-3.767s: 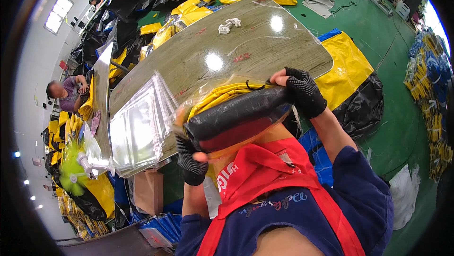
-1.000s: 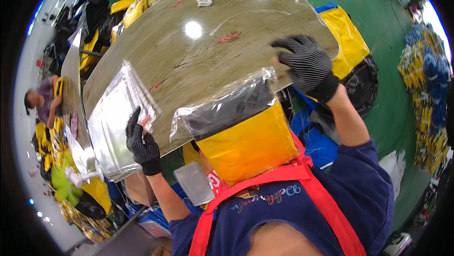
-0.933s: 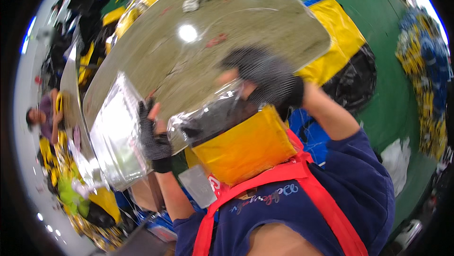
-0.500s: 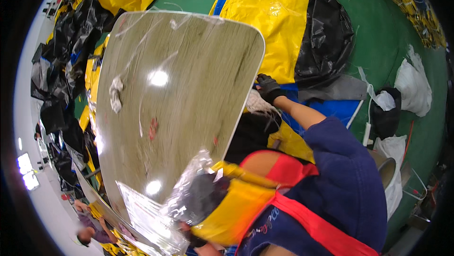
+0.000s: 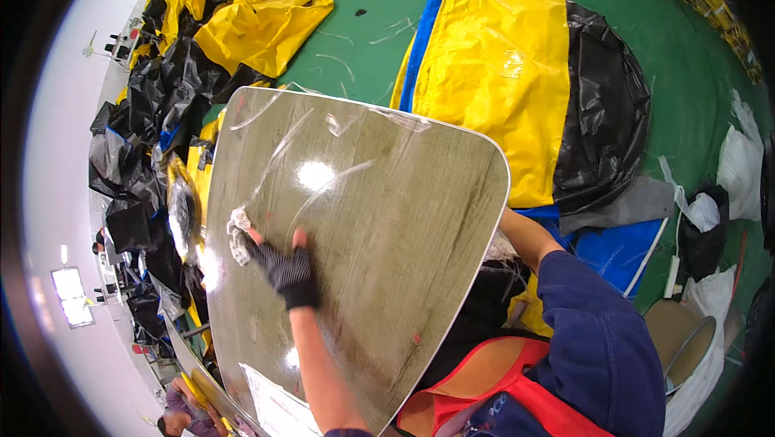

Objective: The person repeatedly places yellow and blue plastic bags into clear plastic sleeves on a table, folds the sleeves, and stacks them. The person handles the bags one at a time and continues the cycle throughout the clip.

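Note:
My left hand (image 5: 291, 271), in a striped dark glove with bare fingertips, reaches over the wood-grain tabletop (image 5: 395, 219). Its thumb and forefinger stand apart. The forefinger meets a crumpled white wad (image 5: 239, 235) near the left side of the top; I see no firm grip on it. My right forearm (image 5: 526, 237) passes behind the tabletop's right edge, which hides the right hand. Past the left edge lies a shiny bundle in clear plastic (image 5: 182, 209). A white sheet (image 5: 273, 401) rests on the near left part of the top.
A large yellow and black tarpaulin piece (image 5: 492, 82) lies on the green floor beyond the table. Black and yellow sheeting (image 5: 169, 82) is heaped at the left. At the right are white sacks (image 5: 739, 167) and a round bin (image 5: 678, 336). Another person (image 5: 190, 409) is at lower left.
My left hand has let go of a yellow and black plastic-wrapped bundle and moved to the white wad. A shiny bundle now shows past the left edge. My right hand has slipped behind the tabletop edge.

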Action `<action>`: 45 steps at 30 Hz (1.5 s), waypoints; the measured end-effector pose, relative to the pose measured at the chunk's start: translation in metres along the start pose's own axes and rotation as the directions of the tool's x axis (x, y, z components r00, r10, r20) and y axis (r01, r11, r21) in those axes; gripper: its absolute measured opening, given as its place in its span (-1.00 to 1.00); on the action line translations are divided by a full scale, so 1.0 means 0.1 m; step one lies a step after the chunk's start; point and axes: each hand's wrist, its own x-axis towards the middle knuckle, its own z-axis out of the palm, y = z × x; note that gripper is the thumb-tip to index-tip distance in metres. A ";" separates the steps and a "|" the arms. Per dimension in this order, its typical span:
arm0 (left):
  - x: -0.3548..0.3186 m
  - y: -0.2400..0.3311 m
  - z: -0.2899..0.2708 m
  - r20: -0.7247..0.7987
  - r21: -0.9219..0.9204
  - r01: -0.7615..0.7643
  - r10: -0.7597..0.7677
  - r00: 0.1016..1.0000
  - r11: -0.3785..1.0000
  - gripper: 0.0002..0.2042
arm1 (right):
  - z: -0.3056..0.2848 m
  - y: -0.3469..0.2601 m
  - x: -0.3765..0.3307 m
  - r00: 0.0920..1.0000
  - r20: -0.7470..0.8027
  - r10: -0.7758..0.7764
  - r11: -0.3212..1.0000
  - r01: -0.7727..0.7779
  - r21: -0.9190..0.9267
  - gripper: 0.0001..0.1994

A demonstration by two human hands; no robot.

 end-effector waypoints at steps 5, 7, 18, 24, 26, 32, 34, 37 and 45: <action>1.07 0.74 0.37 0.180 0.232 0.038 -0.081 0.980 0.972 -0.09 | 0.26 0.17 0.42 0.981 -0.079 0.176 0.960 -0.153 0.233 -0.46; 1.34 1.25 0.47 0.343 -0.201 -0.172 0.233 0.910 0.964 -0.52 | 0.22 0.65 0.96 0.837 -0.318 0.446 0.791 -0.203 0.577 -0.45; -1.48 2.30 -1.47 0.543 -0.676 0.735 0.641 0.542 -0.049 -0.76 | -4.88 -0.96 -1.73 0.715 -0.162 -0.680 0.402 0.549 0.733 -0.75; -0.68 -0.18 -2.64 0.546 -0.727 0.610 -0.275 0.792 0.315 -0.70 | -3.58 -1.28 -4.49 -0.452 0.119 -0.884 -0.186 0.572 0.799 -0.46; -0.72 -0.75 -2.93 0.599 -0.633 0.668 -0.300 0.742 0.391 -0.68 | -2.90 -1.26 -5.14 -0.590 0.034 -0.807 -0.313 0.476 0.822 -0.52; -1.81 -1.47 -3.55 0.301 -0.617 0.616 -0.577 0.759 0.490 -0.61 | -2.12 -1.63 -4.41 -0.266 0.240 -0.933 -0.064 0.783 0.619 -0.63; -2.77 -2.37 -3.79 0.232 -0.625 0.652 -0.696 0.680 0.429 -0.61 | -2.51 -1.73 -3.22 0.214 0.113 -0.970 0.243 0.854 0.461 -0.63; -3.98 -2.80 -3.68 0.275 -0.607 0.747 -0.811 0.516 0.270 -0.56 | -3.09 -1.40 -2.52 0.204 -0.240 -0.949 0.175 0.975 0.138 -0.75; -3.57 -2.35 -3.32 0.350 -0.059 0.955 -0.890 0.292 0.291 -0.55 | -4.19 -2.17 -2.31 0.760 -0.276 -0.589 0.782 0.622 0.044 -0.33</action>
